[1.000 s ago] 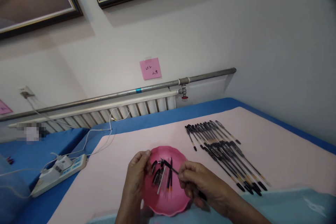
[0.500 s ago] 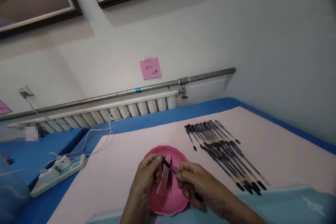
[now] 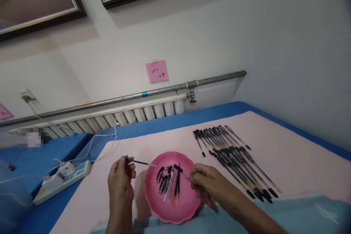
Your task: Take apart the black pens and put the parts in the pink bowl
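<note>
One thin, dark pen refill (image 3: 140, 162) is pinched between the fingers of my left hand (image 3: 121, 177), as I follow through the distant head camera. It points right, its pale end over the left rim of a pink, scalloped bowl (image 3: 188, 206). Across the bowl, the fingers of my right hand (image 3: 205, 182) are closed on a slim pen barrel (image 3: 179, 169), its black end slanting up and left above the bowl; I cannot tell what else lies in that palm.

The bowl sits on a pink sheet (image 3: 123, 150), close to the near edge of the blue table (image 3: 236, 107). Inside it I see black pen caps (image 3: 161, 183) gathered left of centre, with slender pen parts (image 3: 177, 187) beside them. Right of the bowl, two overlapping rows of pens (image 3: 233, 161) slant toward the near edge, where a light blue cloth (image 3: 298, 210) lies. By the table's left edge rests a white power strip (image 3: 80, 170). Beyond the far edge stands a radiator (image 3: 149, 112).
</note>
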Demonstrator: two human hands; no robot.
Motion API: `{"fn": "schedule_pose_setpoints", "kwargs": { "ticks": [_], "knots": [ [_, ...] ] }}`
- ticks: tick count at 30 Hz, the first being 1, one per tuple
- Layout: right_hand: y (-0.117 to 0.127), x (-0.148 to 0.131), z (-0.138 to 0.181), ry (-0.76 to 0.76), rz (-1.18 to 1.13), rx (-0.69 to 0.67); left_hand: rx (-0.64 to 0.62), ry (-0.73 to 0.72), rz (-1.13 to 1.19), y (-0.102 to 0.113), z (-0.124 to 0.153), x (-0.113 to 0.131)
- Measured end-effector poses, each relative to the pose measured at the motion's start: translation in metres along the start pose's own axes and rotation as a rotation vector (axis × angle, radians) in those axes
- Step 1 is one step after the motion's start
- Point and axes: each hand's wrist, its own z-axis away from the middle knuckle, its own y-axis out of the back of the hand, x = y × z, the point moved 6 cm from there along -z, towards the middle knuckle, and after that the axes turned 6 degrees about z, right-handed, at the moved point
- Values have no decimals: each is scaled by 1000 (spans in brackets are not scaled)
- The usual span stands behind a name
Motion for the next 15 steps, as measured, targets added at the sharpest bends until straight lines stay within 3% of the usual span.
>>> {"fn": "schedule_pose_setpoints", "kwargs": {
  "ticks": [3,6,9,13,15],
  "knots": [
    [9,-3,-3,83,-20,90,-126,6,-267,-11,6,-10],
    [10,-7,-3,159,-28,95,-330,49,-558,-31,22,-32],
    [8,-9,-1,155,-14,105,-473,-4,-738,-46,37,-46],
    [6,-12,2,151,-17,125,-522,-70,-709,-55,45,-46],
    [3,-13,1,149,-28,119,-504,-20,-615,-56,45,-44]
  ]
}}
